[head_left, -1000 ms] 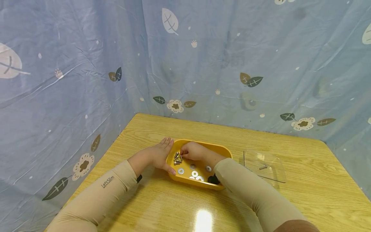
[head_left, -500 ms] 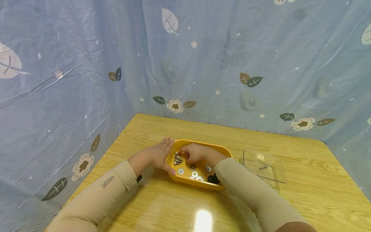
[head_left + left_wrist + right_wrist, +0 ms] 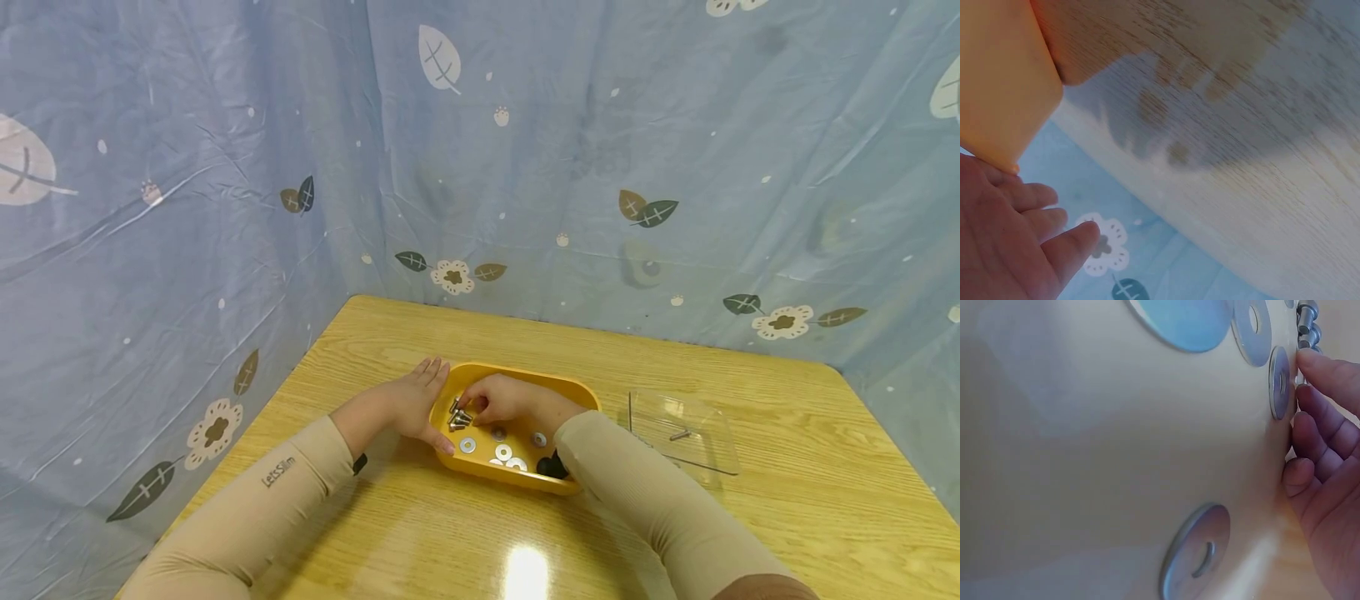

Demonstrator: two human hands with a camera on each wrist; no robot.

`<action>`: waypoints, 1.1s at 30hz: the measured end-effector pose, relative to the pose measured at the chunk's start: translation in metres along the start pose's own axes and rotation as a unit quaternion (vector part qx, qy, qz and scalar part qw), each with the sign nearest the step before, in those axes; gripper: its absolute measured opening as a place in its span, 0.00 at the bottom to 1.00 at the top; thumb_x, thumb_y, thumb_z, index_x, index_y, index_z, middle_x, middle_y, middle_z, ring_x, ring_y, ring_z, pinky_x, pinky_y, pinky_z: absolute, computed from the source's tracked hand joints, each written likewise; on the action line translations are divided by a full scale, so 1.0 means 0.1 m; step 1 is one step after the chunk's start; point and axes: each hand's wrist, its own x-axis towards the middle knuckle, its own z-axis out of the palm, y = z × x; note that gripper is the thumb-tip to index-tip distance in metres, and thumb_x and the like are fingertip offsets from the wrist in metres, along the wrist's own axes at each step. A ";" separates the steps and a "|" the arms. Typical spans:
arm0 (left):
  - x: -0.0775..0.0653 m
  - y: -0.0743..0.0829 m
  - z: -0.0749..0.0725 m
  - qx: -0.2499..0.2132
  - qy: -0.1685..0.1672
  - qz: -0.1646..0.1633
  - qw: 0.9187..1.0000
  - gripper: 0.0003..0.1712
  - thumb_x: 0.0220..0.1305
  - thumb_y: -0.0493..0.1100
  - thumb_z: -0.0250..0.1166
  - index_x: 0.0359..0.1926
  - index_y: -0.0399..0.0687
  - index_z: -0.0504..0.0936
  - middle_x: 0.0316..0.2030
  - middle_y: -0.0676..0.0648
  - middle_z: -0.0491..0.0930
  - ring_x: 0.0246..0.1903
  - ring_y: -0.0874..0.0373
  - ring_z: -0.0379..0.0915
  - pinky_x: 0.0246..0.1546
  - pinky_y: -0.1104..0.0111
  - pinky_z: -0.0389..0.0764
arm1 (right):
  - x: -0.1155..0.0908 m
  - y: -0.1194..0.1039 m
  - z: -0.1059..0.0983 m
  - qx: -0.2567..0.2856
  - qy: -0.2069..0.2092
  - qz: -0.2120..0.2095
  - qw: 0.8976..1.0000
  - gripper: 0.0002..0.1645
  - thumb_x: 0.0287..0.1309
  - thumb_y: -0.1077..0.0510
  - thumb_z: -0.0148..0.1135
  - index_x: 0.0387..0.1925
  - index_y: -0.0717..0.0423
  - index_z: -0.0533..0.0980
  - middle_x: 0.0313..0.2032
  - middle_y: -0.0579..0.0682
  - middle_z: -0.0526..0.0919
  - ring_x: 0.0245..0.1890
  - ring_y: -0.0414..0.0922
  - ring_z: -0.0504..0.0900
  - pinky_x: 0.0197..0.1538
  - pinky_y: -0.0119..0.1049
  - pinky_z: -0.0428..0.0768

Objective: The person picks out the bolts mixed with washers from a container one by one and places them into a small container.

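Note:
A yellow tray (image 3: 513,478) on the wooden table holds several silver bolts (image 3: 459,420) at its left end and several flat washers (image 3: 503,452). My left hand (image 3: 411,406) rests against the tray's left end, fingers straight along the outside and thumb at the front rim. In the left wrist view, the fingers lie beside the tray's yellow wall (image 3: 1007,75). My right hand (image 3: 501,398) reaches into the tray, thumb and forefinger parted around the bolt pile. The right wrist view has its fingertips right at the bolts (image 3: 1307,325), near a washer (image 3: 1279,382).
Inside the tray, at its front right, is a black item (image 3: 552,465), partly behind the right sleeve. A clear plastic box (image 3: 712,450) stands right of the tray, with a small metal pin (image 3: 680,435) at it. Blue patterned curtains (image 3: 525,167) border the table.
The right hand's thumb and forefinger have spread apart from around a bolt, and the hand has shifted slightly left, lower over the pile. The left hand and tray stay in place.

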 end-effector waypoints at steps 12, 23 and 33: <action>0.00 0.02 -0.04 -0.002 -0.006 -0.003 1.000 0.80 0.28 0.86 0.50 0.70 0.37 0.35 0.70 0.35 0.35 0.69 0.44 0.28 0.66 0.58 0.46 | -0.01 0.01 0.00 -0.002 0.016 -0.024 1.000 0.11 0.49 0.61 0.66 0.38 0.54 0.79 0.19 0.40 0.72 0.19 0.32 0.68 0.25 0.24 0.69; 0.00 0.01 -0.01 -0.009 -0.011 -0.002 1.000 0.79 0.28 0.86 0.50 0.70 0.37 0.34 0.70 0.35 0.33 0.69 0.43 0.27 0.66 0.57 0.45 | 0.00 -0.09 -0.08 -0.008 0.023 -0.026 0.999 0.07 0.48 0.62 0.64 0.33 0.56 0.80 0.18 0.38 0.73 0.18 0.30 0.68 0.25 0.23 0.69; -0.02 0.02 -0.03 -0.013 -0.013 -0.004 1.000 0.79 0.29 0.85 0.52 0.70 0.37 0.35 0.70 0.36 0.34 0.69 0.44 0.27 0.66 0.56 0.46 | -0.09 -0.15 -0.23 -0.002 0.033 -0.024 0.999 0.07 0.49 0.59 0.64 0.34 0.54 0.79 0.19 0.39 0.75 0.18 0.33 0.69 0.24 0.25 0.69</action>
